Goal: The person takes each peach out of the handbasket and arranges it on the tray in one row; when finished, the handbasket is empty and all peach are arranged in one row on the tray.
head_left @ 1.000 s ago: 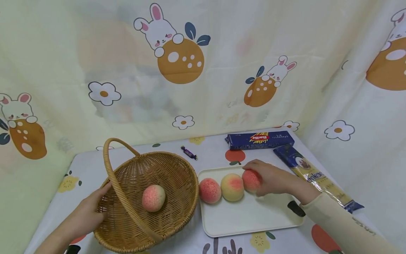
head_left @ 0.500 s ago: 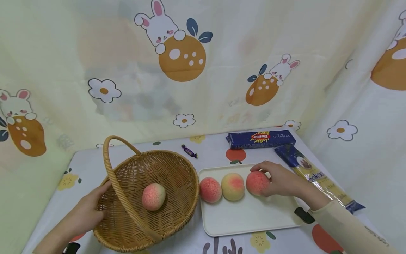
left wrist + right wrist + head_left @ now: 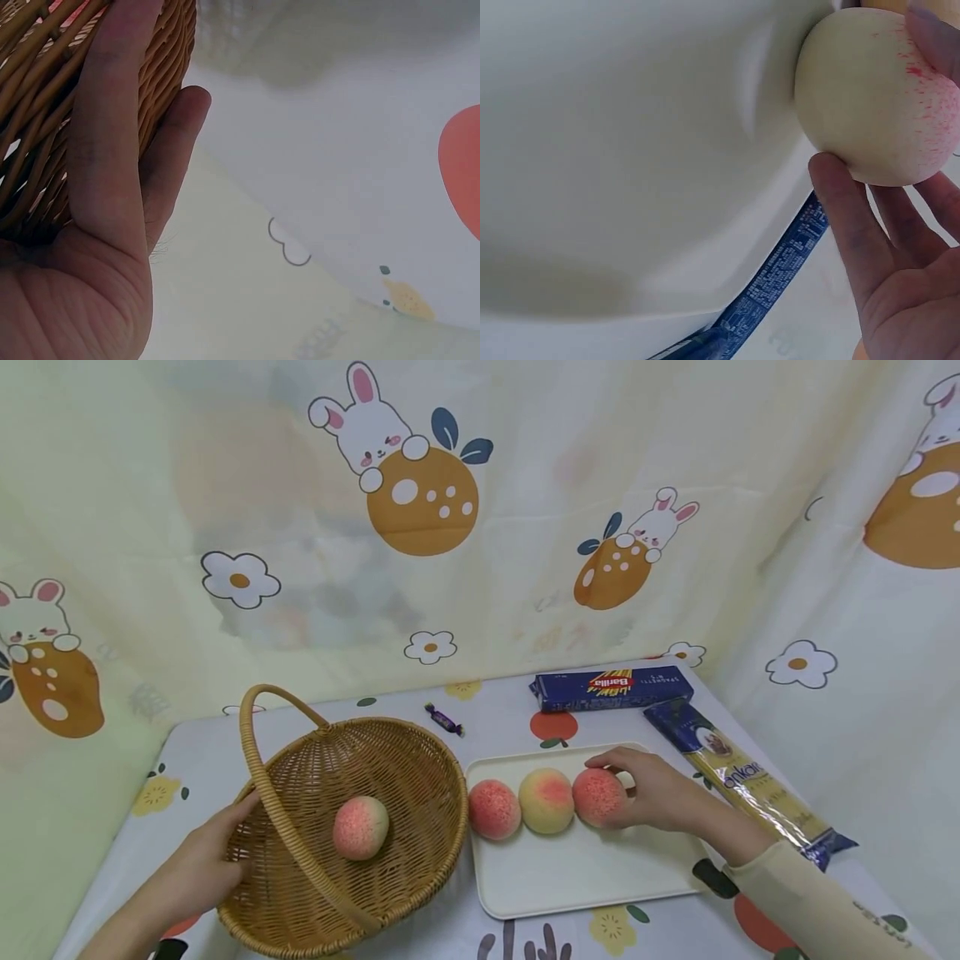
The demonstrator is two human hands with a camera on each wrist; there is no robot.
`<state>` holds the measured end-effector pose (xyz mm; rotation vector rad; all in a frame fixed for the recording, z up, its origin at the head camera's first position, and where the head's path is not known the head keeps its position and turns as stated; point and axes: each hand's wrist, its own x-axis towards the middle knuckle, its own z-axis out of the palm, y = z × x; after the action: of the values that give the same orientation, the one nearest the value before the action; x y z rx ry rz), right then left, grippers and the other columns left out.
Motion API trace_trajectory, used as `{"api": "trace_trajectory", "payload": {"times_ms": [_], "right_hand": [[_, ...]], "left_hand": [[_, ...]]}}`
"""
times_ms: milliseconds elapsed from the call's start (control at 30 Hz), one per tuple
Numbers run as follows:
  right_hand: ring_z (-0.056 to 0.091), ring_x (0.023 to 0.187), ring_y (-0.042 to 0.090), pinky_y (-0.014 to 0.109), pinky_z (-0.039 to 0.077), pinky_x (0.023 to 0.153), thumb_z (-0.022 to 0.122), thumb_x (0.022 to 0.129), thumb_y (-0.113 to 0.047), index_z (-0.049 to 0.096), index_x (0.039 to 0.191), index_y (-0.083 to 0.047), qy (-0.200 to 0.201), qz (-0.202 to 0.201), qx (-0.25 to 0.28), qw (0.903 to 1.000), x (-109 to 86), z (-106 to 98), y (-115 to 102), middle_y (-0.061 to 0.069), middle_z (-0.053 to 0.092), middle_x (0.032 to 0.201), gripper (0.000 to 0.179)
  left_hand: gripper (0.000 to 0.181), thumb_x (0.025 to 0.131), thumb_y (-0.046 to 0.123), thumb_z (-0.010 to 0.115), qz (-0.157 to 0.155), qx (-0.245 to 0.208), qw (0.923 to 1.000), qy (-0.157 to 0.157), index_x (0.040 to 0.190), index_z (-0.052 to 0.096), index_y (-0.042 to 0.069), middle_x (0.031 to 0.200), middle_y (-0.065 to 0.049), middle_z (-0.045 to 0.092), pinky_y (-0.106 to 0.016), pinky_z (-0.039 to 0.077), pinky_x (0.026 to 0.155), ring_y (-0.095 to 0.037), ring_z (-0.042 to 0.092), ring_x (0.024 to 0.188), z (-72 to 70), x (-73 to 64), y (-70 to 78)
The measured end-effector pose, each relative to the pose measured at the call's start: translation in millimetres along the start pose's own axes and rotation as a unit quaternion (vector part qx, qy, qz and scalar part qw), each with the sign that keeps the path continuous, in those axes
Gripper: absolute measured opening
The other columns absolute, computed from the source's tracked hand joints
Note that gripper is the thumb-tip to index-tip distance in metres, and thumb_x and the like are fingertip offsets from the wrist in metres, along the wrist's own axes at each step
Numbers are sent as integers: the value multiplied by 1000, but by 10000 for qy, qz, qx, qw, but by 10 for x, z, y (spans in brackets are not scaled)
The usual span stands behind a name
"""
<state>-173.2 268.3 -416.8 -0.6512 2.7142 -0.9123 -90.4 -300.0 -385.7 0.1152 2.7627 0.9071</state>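
Note:
In the head view a wicker basket (image 3: 427, 793) with a tall hoop handle stands at left, one pink-and-cream peach (image 3: 361, 828) inside it. My left hand (image 3: 201, 866) grips the basket's left side; the left wrist view shows its fingers against the woven wall (image 3: 161, 82). On the white tray (image 3: 570, 877) a red peach (image 3: 494, 810) and a yellow peach (image 3: 546, 802) sit side by side. My right hand (image 3: 654, 789) holds a third, red-speckled peach (image 3: 598, 797) between thumb and fingers, close beside the yellow one. Its cream underside shows in the right wrist view.
Behind the tray lies a blue Barilla spaghetti box (image 3: 613, 688). A blue-and-gold pasta packet (image 3: 750, 781) lies along the right side. A purple wrapped candy (image 3: 444, 719) rests behind the basket. A patterned curtain (image 3: 510, 527) hangs at the back.
My right hand has shifted slightly right and nearer with its peach, which stood a little apart from the yellow peach half a second ago and is closer now. The left hand and basket stay put.

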Motion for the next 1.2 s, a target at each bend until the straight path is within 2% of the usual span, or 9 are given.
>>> {"api": "trace_trajectory", "payload": {"times_ms": [167, 333, 400, 500, 600, 733, 867, 933, 1200], "right_hand": [[57, 118, 33, 48, 55, 90, 91, 70, -40, 58, 139, -10, 212, -252, -344, 9989, 106, -50, -156, 11, 59, 133, 82], [53, 126, 29, 53, 48, 100, 83, 75, -56, 54, 144, -19, 597, -609, -42, 9963, 318, -103, -659, 3, 53, 143, 84], [52, 129, 25, 51, 47, 102, 81, 78, -55, 55, 144, -21, 657, -957, 295, 9928, 420, -61, -896, -1, 50, 146, 78], [49, 131, 17, 43, 47, 104, 80, 84, -46, 57, 142, -21, 629, -1674, 686, 9815, 585, 81, -1222, -3, 50, 146, 67], [47, 132, 12, 35, 46, 105, 79, 87, -40, 55, 142, -22, 426, -2226, 954, 9693, 734, 271, -1496, -5, 51, 145, 63], [44, 136, 12, 38, 41, 109, 77, 88, -42, 49, 147, -20, 65, -2526, 717, 9649, 876, 517, -1763, -7, 47, 149, 69], [37, 142, 11, 39, 35, 114, 74, 89, -48, 40, 154, -21, -462, -2594, 279, 9643, 951, 711, -1941, -4, 39, 155, 78], [38, 140, 11, 38, 37, 112, 72, 90, -50, 34, 157, -23, -748, -2625, 74, 9620, 981, 790, -2005, -3, 35, 157, 82], [41, 140, 15, 31, 40, 109, 75, 88, -47, 22, 162, -21, -1526, -2714, -953, 9455, 1066, 1031, -2195, 3, 23, 165, 95]], "left_hand": [[91, 73, -11, 62, 47, -2, 10000, 8, 156, 24, -9, 149, -43, 30, -70, 42, 96, -61, 35, 133, -5, -8, 6], [91, 73, -11, 62, 10, -1, 10000, -18, 156, 23, -10, 149, -44, 29, -70, 42, 96, -62, 35, 132, -18, -5, 12], [93, 73, -12, 62, -58, -49, 9999, -65, 156, 22, -9, 150, -44, 28, -69, 43, 95, -61, 35, 133, -24, 3, 12], [94, 74, -13, 63, -146, -123, 9997, -149, 157, 20, -7, 152, -43, 25, -69, 43, 96, -61, 32, 134, -24, 19, 13], [95, 74, -12, 64, -120, -174, 9996, -161, 158, 20, -6, 153, -42, 25, -70, 40, 98, -61, 30, 136, -13, 21, 17], [95, 75, -12, 63, -125, -238, 9995, -177, 159, 20, -4, 154, -41, 24, -70, 38, 100, -60, 27, 138, 1, 18, 19], [94, 75, -11, 63, -184, -244, 9993, -213, 159, 20, -3, 154, -41, 23, -70, 38, 100, -60, 27, 138, 5, 16, 23], [94, 76, -11, 63, -173, -220, 9994, -205, 159, 20, -4, 154, -41, 23, -71, 38, 100, -60, 27, 138, 2, 7, 28], [93, 76, -11, 64, -11, -198, 9997, -103, 158, 20, -6, 153, -41, 26, -70, 40, 98, -60, 29, 137, -17, -20, 24]]}}
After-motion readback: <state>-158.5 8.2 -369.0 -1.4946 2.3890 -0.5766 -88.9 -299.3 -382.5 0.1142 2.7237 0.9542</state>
